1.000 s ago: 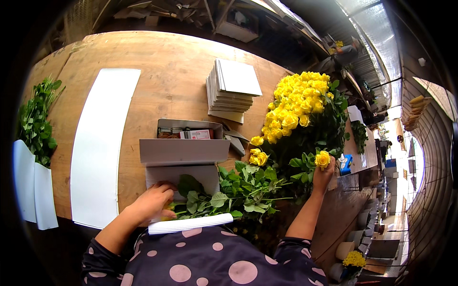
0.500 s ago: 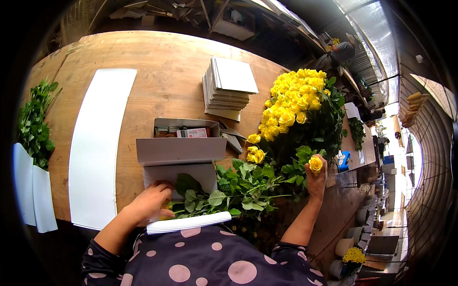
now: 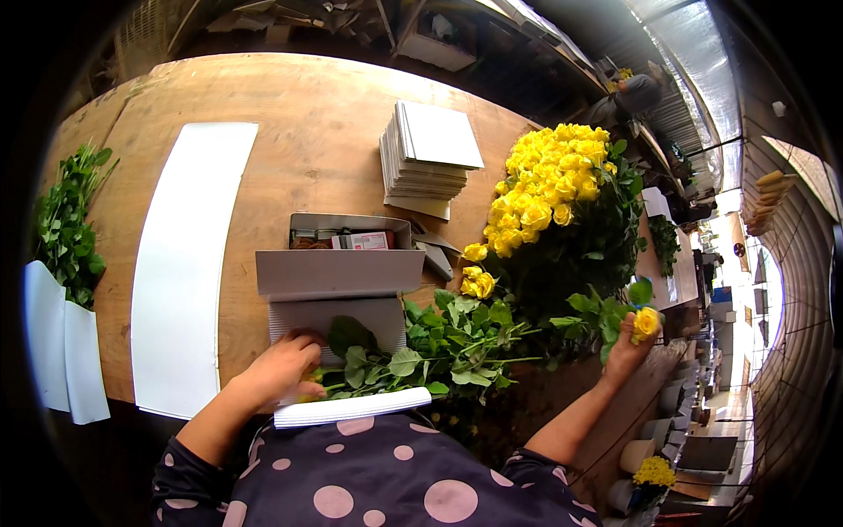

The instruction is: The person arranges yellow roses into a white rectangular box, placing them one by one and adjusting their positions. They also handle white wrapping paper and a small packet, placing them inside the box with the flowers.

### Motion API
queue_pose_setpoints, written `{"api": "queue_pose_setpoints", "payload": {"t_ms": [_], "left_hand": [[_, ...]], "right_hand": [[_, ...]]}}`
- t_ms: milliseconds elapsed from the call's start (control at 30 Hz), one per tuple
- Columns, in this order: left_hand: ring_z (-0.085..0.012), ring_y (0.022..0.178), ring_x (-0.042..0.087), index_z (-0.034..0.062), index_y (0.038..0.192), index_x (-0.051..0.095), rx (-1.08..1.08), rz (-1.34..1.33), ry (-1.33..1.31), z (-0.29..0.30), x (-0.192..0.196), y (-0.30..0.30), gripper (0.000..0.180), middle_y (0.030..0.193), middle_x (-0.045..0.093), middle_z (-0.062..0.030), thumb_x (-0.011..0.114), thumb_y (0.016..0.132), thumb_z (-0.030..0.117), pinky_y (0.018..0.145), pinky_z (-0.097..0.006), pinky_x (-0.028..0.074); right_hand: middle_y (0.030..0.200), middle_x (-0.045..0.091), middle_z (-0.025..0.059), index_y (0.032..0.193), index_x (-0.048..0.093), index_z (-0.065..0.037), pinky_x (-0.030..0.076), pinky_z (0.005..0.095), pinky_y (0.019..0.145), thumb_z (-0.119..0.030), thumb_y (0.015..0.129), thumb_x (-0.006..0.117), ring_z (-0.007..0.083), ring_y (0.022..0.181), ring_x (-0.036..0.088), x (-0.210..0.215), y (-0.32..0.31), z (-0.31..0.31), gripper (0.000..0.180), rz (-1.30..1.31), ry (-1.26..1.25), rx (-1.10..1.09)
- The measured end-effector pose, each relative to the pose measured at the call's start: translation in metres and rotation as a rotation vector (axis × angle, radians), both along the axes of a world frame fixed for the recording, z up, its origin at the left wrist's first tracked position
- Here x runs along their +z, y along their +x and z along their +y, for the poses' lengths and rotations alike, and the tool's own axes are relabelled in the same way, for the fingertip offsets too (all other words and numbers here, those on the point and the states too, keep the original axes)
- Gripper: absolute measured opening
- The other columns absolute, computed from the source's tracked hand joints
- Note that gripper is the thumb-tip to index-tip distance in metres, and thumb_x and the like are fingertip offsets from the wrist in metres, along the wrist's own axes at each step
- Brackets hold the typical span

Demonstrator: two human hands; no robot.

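White sheet: left of the left hand, fingers curled, cannot tell whether gripping | leafy stems: just right of it | rose bunch: beyond, left of right hand, which pinches a single yellow rose

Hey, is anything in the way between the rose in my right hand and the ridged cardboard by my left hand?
Yes: seen from above, leafy stems lie between the yellow rose in your right hand and the ridged cardboard, with leaves overlapping the cardboard beside your left hand.
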State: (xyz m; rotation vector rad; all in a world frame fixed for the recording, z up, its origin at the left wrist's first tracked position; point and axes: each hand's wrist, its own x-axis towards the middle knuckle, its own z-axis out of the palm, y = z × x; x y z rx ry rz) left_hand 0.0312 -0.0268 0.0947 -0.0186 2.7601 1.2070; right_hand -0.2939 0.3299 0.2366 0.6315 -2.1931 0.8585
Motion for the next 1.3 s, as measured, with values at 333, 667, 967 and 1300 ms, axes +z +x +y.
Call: {"api": "queue_pose_setpoints", "payload": {"t_ms": [333,667,967,1300], "left_hand": [[-0.0315,0.108,0.039,0.0038,0.079,0.050,0.001,-0.044,0.030,0.000,0.002,-0.002,0.037,0.113,0.048,-0.0116,0.072,0.061,0.028,0.091,-0.038,0.036],[-0.0310,0.106,0.041,0.0034,0.081,0.050,0.011,-0.100,-0.012,0.002,0.008,-0.004,0.038,0.114,0.047,-0.0114,0.073,0.061,0.027,0.090,-0.037,0.036],[-0.0312,0.107,0.041,0.0037,0.083,0.051,0.021,-0.179,-0.025,0.003,0.020,-0.011,0.040,0.115,0.047,-0.0126,0.073,0.061,0.028,0.090,-0.037,0.037],[-0.0315,0.106,0.041,0.0035,0.082,0.051,0.033,-0.224,-0.015,0.005,0.021,-0.011,0.040,0.113,0.048,-0.0123,0.073,0.061,0.030,0.090,-0.037,0.037]], "right_hand": [[0.099,0.048,0.0185,0.118,0.042,-0.008,0.039,0.0420,0.081,-0.025,0.078,0.063,0.0346,0.097,0.049,0.034,0.056,0.095,0.048,-0.256,0.342,-0.883],[0.090,0.060,0.0113,0.097,0.061,-0.005,0.046,0.0302,0.074,-0.010,0.075,0.060,0.0232,0.081,0.060,-0.103,-0.030,0.011,0.022,-0.535,0.289,0.023],[0.094,0.054,0.0125,0.089,0.061,-0.009,0.041,0.0383,0.081,-0.019,0.068,0.063,0.0315,0.093,0.049,-0.183,-0.121,-0.071,0.023,-0.531,0.746,0.124],[0.099,0.048,0.0173,0.098,0.052,-0.005,0.041,0.0400,0.082,-0.022,0.070,0.058,0.0356,0.097,0.047,-0.199,-0.116,-0.088,0.033,-0.728,0.710,0.253]]}}
